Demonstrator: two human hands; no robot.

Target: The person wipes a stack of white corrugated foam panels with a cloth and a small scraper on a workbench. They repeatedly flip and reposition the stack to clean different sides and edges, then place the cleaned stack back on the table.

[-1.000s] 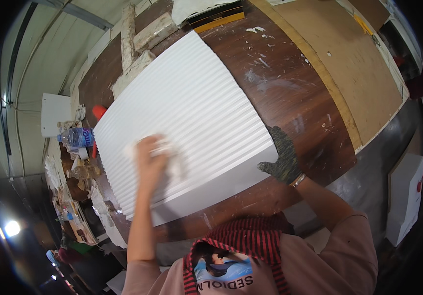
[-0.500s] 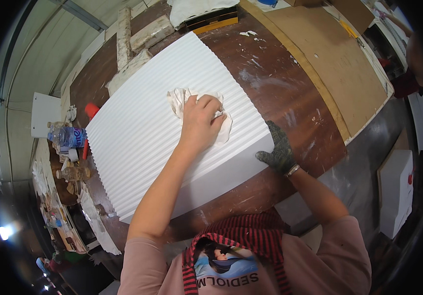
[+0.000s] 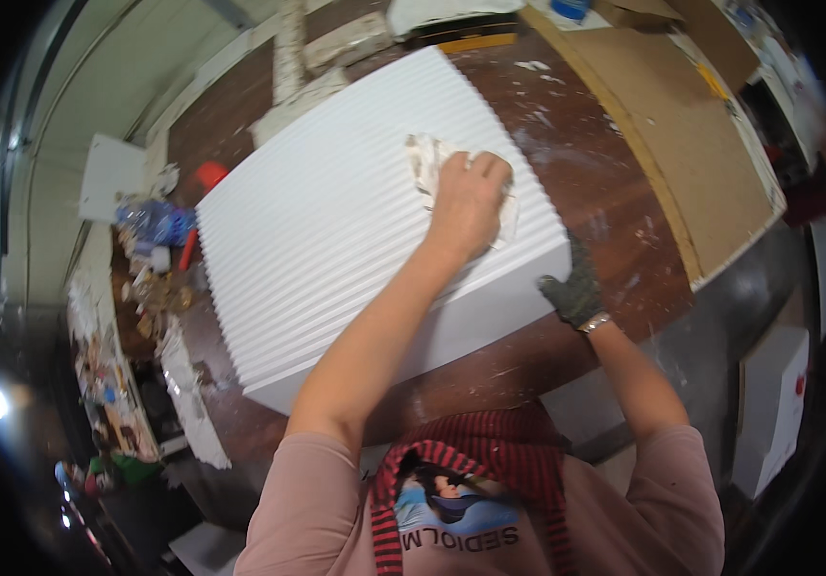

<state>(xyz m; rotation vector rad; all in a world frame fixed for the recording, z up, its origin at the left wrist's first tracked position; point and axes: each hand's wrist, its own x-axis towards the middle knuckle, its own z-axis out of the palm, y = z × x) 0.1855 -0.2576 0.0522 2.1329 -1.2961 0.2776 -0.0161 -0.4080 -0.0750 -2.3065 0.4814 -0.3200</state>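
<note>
Paint-spattered brown bench top (image 3: 586, 182) is carrying a large white ribbed panel (image 3: 336, 230), which is lying flat across it with clutter crowding the left edge. The left hand (image 3: 466, 202), bare, is pressing flat with fingers closed over a crumpled whitish cloth (image 3: 432, 158) at the panel's far right corner, while the right hand (image 3: 574, 288), in a dark glove, is gripping the near right corner to steady it. Judging by the cloth's place, the wiping is reaching only the right end, and the long ribbed stretch toward the left is looking like work yet to be covered.
</note>
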